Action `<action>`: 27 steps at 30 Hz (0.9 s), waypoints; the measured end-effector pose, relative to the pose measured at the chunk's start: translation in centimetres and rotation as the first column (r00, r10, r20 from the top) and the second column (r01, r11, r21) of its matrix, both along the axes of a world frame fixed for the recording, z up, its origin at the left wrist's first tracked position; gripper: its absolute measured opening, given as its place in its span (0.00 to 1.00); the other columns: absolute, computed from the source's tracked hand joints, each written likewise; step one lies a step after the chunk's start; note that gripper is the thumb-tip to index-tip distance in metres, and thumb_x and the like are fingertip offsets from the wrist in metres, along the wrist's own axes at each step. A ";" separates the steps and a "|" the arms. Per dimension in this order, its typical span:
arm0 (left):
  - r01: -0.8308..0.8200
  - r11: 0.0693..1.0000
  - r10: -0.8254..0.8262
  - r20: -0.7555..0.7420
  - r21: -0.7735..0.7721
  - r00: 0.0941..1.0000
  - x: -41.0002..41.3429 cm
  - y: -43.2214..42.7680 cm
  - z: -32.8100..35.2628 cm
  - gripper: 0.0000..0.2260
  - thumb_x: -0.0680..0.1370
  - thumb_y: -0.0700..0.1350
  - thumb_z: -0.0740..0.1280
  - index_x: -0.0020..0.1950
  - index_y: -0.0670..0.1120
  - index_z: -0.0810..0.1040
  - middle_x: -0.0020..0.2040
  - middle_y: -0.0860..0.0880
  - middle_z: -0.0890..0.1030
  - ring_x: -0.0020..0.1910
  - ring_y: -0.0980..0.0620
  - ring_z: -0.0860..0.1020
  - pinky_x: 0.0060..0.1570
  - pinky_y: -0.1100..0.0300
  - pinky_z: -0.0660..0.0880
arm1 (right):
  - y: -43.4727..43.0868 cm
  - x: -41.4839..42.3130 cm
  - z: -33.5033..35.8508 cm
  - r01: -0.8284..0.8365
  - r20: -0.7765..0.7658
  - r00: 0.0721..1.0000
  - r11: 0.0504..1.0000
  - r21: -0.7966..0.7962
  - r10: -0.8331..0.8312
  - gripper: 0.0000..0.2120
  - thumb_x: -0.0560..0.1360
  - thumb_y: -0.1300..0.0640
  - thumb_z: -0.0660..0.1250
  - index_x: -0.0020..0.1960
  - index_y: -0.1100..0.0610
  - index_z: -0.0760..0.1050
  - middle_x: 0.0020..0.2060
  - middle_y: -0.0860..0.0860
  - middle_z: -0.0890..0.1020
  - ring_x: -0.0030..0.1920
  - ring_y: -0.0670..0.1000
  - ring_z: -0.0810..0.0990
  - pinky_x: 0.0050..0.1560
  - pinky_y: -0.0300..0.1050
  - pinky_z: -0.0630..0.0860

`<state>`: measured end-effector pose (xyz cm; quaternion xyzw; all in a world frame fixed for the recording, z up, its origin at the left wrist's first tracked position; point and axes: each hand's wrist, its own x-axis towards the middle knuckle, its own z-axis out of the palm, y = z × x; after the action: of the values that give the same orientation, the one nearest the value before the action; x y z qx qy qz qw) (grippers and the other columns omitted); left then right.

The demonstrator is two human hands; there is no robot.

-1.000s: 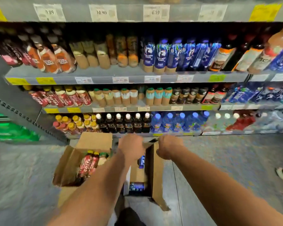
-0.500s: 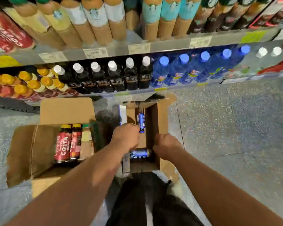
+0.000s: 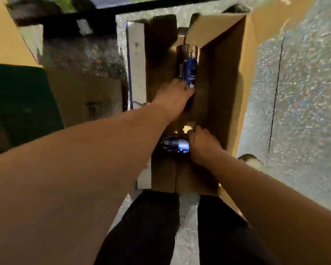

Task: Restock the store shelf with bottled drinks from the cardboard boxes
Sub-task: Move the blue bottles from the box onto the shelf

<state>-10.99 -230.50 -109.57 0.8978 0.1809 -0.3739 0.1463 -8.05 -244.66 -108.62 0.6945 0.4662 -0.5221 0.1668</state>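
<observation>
1. The open cardboard box [image 3: 224,88] stands on the speckled floor [image 3: 304,111], with the person standing at its near end. The shelf is out of shot.
2. Two bottles show inside. The far bottle [image 3: 189,67] has a blue label and lies lengthwise along the right wall, toward the far end. The near bottle [image 3: 174,145] lies crosswise at the near end.
3. The left hand [image 3: 172,98] is laid over the near end of the far bottle. Motion blur hides whether the fingers have closed round it or only touch it.
4. The right hand [image 3: 203,144] has its fingers curled round the right end of the near bottle, tight beside the right wall.
5. Risk: both hands hold a bottle by one end. Lifted that way, the free end would likely swing down and could twist out of the hand.
6. Risk: the far bottle lies against the right wall with little room for fingers. A shallow hold there may slip as the bottle rises.
7. Risk: the box is narrow and deep. Two hands rising together could knock knuckles or bottles on the walls, or catch the raised right flap [image 3: 266,22].
8. Risk: a drop would probably land in the box. One that cleared the rim would hit hard floor near the feet.
9. Risk: a second box [image 3: 84,100] stands just beside on the left, so a wide swing that way could clip it.
</observation>
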 end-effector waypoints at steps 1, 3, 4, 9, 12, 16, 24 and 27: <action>0.025 1.000 -0.025 -0.022 0.018 0.999 0.3 0.2 -1.4 0.28 0.78 0.37 0.61 0.76 0.48 0.58 0.75 0.43 0.60 0.74 0.41 0.57 0.68 0.44 0.61 | -0.1 -0.2 -1.3 -0.050 0.008 0.999 0.998 -0.027 0.051 0.23 0.77 0.59 0.62 0.71 0.62 0.63 0.68 0.60 0.65 0.64 0.60 0.70 0.60 0.53 0.70; 0.061 0.998 -0.059 -0.067 0.033 0.996 0.8 0.3 -3.6 0.33 0.77 0.37 0.63 0.78 0.51 0.51 0.79 0.46 0.50 0.77 0.43 0.47 0.72 0.40 0.52 | -0.2 -0.6 -3.4 -0.097 0.020 0.995 0.992 -0.083 0.098 0.24 0.78 0.58 0.61 0.72 0.61 0.60 0.69 0.60 0.64 0.66 0.60 0.68 0.62 0.53 0.68; 0.101 0.993 -0.097 -0.081 0.053 0.992 1.0 0.3 -4.6 0.35 0.77 0.39 0.64 0.78 0.52 0.48 0.79 0.47 0.47 0.77 0.43 0.45 0.72 0.38 0.49 | -0.2 -0.9 -4.2 -0.108 0.020 0.994 0.988 -0.112 0.111 0.24 0.79 0.58 0.60 0.73 0.60 0.59 0.69 0.59 0.65 0.67 0.60 0.67 0.64 0.53 0.67; 0.417 0.856 -0.421 -0.057 0.304 0.905 2.4 0.6 -7.7 0.38 0.73 0.49 0.69 0.78 0.52 0.51 0.78 0.45 0.49 0.76 0.39 0.48 0.68 0.31 0.47 | -0.7 -3.0 -7.4 -0.192 0.059 0.978 0.975 -0.107 0.199 0.23 0.80 0.56 0.58 0.73 0.60 0.58 0.68 0.60 0.67 0.66 0.59 0.68 0.63 0.53 0.67; 0.480 0.795 -0.507 -0.027 0.371 0.861 3.5 1.5 -8.8 0.31 0.73 0.47 0.67 0.74 0.50 0.60 0.75 0.43 0.56 0.76 0.41 0.50 0.69 0.32 0.46 | -0.9 -3.5 -8.9 -0.238 0.113 0.963 0.969 -0.072 0.245 0.20 0.80 0.57 0.57 0.70 0.60 0.62 0.66 0.59 0.68 0.64 0.58 0.68 0.60 0.51 0.67; 0.446 0.835 -0.410 -0.176 0.323 0.895 3.1 1.5 -8.2 0.29 0.75 0.49 0.66 0.74 0.49 0.60 0.72 0.43 0.67 0.75 0.42 0.56 0.68 0.32 0.40 | -0.7 -2.6 -7.7 -0.132 0.050 0.989 0.983 -0.131 0.139 0.26 0.76 0.53 0.65 0.70 0.58 0.61 0.65 0.58 0.70 0.63 0.58 0.71 0.56 0.49 0.71; -0.289 0.957 0.288 0.055 0.029 0.956 -0.2 -0.9 2.0 0.29 0.65 0.55 0.73 0.60 0.44 0.69 0.57 0.42 0.74 0.57 0.40 0.74 0.61 0.47 0.67 | -0.7 1.2 2.5 0.628 0.129 0.778 0.755 -0.191 -0.614 0.32 0.68 0.46 0.71 0.65 0.59 0.66 0.58 0.57 0.77 0.58 0.58 0.77 0.47 0.44 0.69; -0.437 0.894 0.445 0.094 -0.098 0.891 0.0 -1.2 7.0 0.31 0.65 0.55 0.75 0.60 0.43 0.67 0.56 0.42 0.72 0.55 0.40 0.75 0.54 0.48 0.71 | -0.8 2.9 6.8 0.789 0.138 0.612 0.593 -0.159 -0.778 0.32 0.66 0.48 0.73 0.65 0.58 0.69 0.52 0.57 0.77 0.50 0.58 0.77 0.43 0.43 0.69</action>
<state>-11.01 -231.68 -102.62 0.8472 0.3573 -0.2853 0.2705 -5.17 -245.51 -101.83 0.8212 0.0528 -0.5682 0.0028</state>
